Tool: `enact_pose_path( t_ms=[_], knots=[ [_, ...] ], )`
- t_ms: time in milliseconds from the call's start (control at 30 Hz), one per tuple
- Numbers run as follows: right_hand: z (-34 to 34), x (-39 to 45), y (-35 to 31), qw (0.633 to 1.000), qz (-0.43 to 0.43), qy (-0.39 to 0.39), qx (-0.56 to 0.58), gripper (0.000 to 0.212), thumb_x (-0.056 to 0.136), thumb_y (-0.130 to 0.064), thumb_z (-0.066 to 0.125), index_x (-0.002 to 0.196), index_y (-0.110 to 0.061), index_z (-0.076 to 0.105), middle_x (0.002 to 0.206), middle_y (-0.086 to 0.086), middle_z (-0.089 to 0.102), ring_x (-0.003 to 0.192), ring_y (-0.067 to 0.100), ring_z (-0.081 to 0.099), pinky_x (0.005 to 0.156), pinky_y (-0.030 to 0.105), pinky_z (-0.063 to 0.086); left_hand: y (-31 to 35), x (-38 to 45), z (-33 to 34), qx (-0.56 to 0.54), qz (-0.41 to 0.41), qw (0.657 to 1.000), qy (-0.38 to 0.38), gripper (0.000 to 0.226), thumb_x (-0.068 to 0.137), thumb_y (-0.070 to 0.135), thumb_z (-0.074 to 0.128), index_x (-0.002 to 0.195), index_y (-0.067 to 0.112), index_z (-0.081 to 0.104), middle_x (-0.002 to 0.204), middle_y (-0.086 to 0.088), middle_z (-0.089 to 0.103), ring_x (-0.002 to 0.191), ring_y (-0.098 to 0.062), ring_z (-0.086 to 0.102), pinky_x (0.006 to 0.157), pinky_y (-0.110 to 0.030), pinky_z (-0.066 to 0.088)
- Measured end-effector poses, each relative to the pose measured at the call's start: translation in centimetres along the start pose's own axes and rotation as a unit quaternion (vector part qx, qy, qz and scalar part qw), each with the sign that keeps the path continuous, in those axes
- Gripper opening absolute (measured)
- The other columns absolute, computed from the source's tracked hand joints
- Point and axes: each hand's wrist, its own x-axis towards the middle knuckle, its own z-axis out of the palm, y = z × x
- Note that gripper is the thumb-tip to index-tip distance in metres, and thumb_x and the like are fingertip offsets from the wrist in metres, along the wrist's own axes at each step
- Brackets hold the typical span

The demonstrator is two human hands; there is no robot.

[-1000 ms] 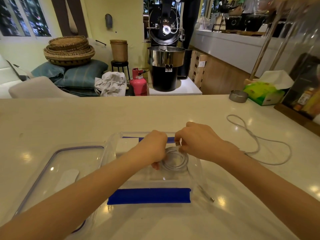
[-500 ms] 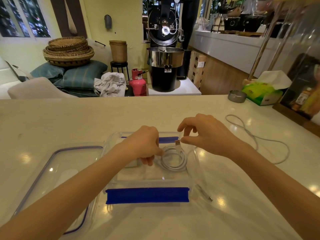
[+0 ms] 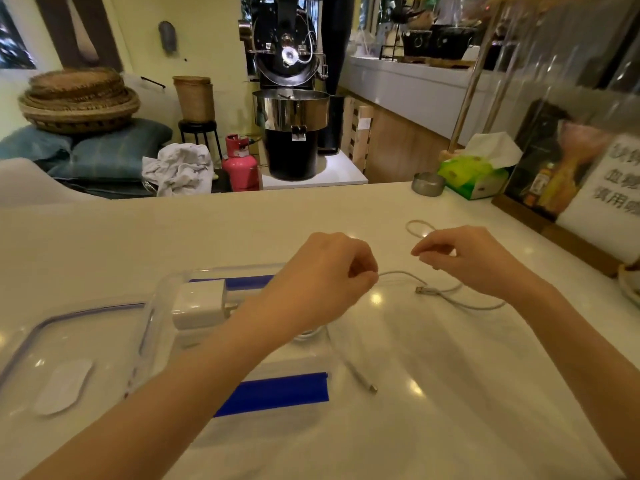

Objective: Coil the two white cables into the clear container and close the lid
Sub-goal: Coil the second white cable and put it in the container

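Cables first: going left to right, lid (image 3: 69, 358) lies off, well left of the fingers. Clear container (image 3: 166, 299) open beside it, under the left forearm, holding a white charger block (image 3: 199, 303); a bit of coil (image 3: 308, 333) shows below the left wrist, one plug end (image 3: 372, 388) trailing outside over the counter (image 3: 242, 223). Left hand (image 3: 325, 282) curled, fingertips pinching the second cable (image 3: 460, 299) near one end. Right hand (image 3: 474, 261) just past it, thumb and forefinger nearly closed; whether they grip the strand, cannot tell. Its USB plug (image 3: 420, 290) rests between both hands. Step in hand, likely: starting the second coil. Next calls for winding loops, then tucking the stray end in.
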Motion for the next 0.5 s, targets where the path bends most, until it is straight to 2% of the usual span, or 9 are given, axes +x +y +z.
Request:
enact_pose_path(
  t_ms=[67,133,200,333,400,500],
  knots=[
    [0.8,-0.3,2.1,0.998,0.038,-0.037,-0.034,0.017,0.085,-0.018,0.059,0.1,-0.021,0.067,0.099,-0.001,0.065,0.075,0.004,0.055,0.066,0.012,0.041,1.0,0.7,1.4,-0.002,0.011,1.0,-0.013,0.024,0.091,0.023,0.049,0.111,0.018,0.061,0.108,0.001,0.065,0.094,-0.009,0.058,0.077,-0.015,0.044],
    [1.7,-0.7,3.6,0.993,0.058,-0.072,-0.071,0.024,0.083,-0.023,0.062,0.107,-0.02,0.063,0.107,0.001,0.063,0.082,0.01,0.055,0.075,0.022,0.046,1.8,1.5,2.6,0.002,0.009,0.999,-0.034,0.027,0.093,0.022,0.046,0.115,0.016,0.059,0.113,-0.002,0.063,0.099,-0.012,0.057,0.083,-0.021,0.045],
    [2.3,-1.1,4.4,0.99,0.059,-0.077,-0.1,0.028,0.083,-0.026,0.062,0.11,-0.019,0.062,0.11,0.002,0.062,0.086,0.012,0.053,0.081,0.03,0.049,2.3,2.4,3.8,0.005,0.0,0.998,-0.059,0.029,0.094,0.022,0.044,0.119,0.014,0.056,0.118,-0.004,0.061,0.105,-0.016,0.056,0.088,-0.024,0.044],
    [2.5,-1.4,5.0,0.991,0.047,-0.062,-0.105,0.019,0.085,-0.025,0.06,0.1,-0.016,0.065,0.102,0.003,0.064,0.079,0.011,0.052,0.071,0.024,0.044,2.6,3.7,5.2,0.004,-0.022,0.997,-0.075,0.031,0.094,0.022,0.043,0.12,0.012,0.056,0.121,-0.007,0.061,0.106,-0.019,0.056,0.084,-0.023,0.043],
    [2.3,-1.5,5.1,0.994,0.039,-0.047,-0.094,0.016,0.085,-0.025,0.059,0.098,-0.017,0.066,0.099,0.002,0.066,0.078,0.011,0.054,0.07,0.023,0.044,2.6,4.1,5.6,0.005,-0.03,0.996,-0.08,0.031,0.094,0.022,0.042,0.118,0.011,0.058,0.119,-0.008,0.062,0.104,-0.02,0.057,0.083,-0.025,0.044],
    [1.6,-1.7,4.5,0.998,0.031,0.0,-0.056,0.016,0.086,-0.027,0.058,0.097,-0.02,0.066,0.093,-0.001,0.068,0.074,0.012,0.058,0.074,0.03,0.05,2.6,4.5,6.1,0.006,-0.036,0.996,-0.076,0.032,0.094,0.023,0.042,0.118,0.01,0.057,0.119,-0.009,0.061,0.105,-0.021,0.056,0.086,-0.028,0.043]
  ],
)
